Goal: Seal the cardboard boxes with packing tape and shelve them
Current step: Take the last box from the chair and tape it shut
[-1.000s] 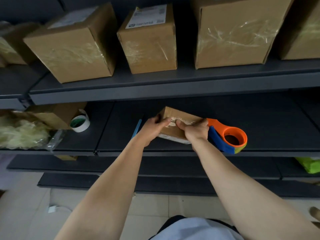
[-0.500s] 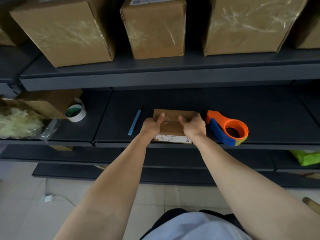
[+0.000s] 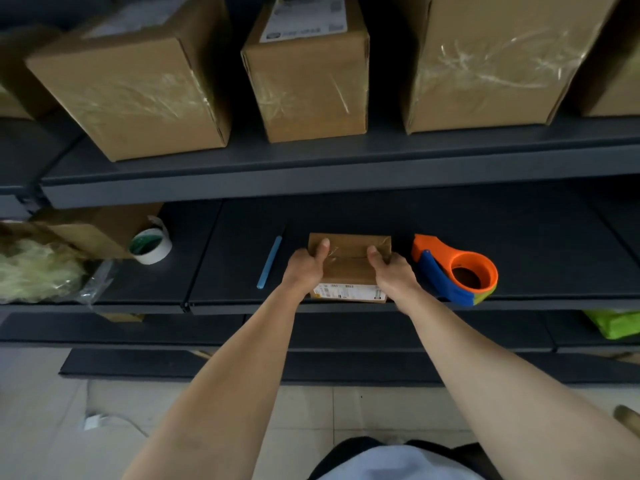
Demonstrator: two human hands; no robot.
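A small flat cardboard box [image 3: 348, 263] lies on the middle shelf [image 3: 519, 237], with clear tape across its top and a white label on its near side. My left hand [image 3: 304, 270] grips its left edge, thumb on top. My right hand [image 3: 391, 268] grips its right edge, thumb on top as well. An orange and blue tape dispenser [image 3: 457, 270] sits just right of the box. Three larger taped boxes stand on the shelf above: one on the left [image 3: 138, 88], one in the middle [image 3: 308, 84], one on the right [image 3: 495, 64].
A light blue stick [image 3: 269, 266] lies left of the small box. A white tape roll [image 3: 151, 245] stands further left beside a brown box [image 3: 100, 228] and a bag of pale filler [image 3: 38, 271]. A green packet [image 3: 614, 325] is on the lower shelf at right.
The small box was tilted up between my hands; now it lies flat on the shelf with both hands gripping its sides. The view has shifted slightly.
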